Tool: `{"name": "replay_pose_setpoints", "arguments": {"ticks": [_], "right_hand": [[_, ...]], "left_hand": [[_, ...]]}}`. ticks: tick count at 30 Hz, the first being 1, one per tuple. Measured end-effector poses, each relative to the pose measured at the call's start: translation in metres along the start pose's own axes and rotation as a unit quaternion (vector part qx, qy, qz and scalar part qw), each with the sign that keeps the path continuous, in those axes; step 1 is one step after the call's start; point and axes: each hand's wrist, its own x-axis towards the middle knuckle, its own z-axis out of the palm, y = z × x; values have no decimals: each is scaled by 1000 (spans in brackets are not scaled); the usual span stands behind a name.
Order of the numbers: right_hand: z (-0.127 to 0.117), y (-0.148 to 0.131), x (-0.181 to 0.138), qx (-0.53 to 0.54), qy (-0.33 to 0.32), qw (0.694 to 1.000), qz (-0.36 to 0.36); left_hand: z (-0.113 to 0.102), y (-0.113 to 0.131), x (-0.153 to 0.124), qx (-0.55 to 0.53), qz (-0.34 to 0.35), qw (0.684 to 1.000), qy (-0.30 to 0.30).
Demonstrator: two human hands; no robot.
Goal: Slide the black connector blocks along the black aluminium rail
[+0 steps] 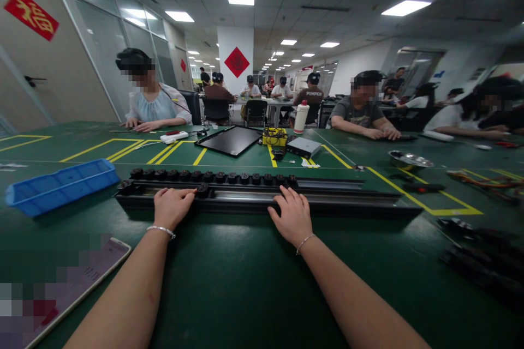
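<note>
A long black channel rail [245,196] lies crosswise on the green table in front of me. My left hand [173,207] rests over its near edge, the thumb stretched right to a small black block [202,190] sitting in the channel. Farther right, my right hand [293,215] lies on the same rail with its fingers spread. Behind it, a row of several black round-topped blocks [221,177] fills much of a second rail [331,184], whose right part shows bare metal. Another block [130,186] sits at the near rail's left end. What lies under my fingers is hidden.
A blue plastic bin [63,186] stands at left, above a phone [77,294]. Beyond the rails are a black flat panel [229,140], a grey box [303,147] and a white bottle [301,118]. A metal bowl [409,160] and dark parts lie right. People sit across the table.
</note>
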Motion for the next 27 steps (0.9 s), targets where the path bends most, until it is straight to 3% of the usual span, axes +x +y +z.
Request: {"name": "replay_pose_setpoints", "arguments": {"ticks": [16, 27], "right_hand": [[0, 0, 0, 3, -2, 1000, 3], [1, 0, 0, 4, 7, 1000, -1]], "left_hand": [[4, 6, 0, 2, 22, 999, 34], [4, 8, -1, -6, 37, 999, 18]]}}
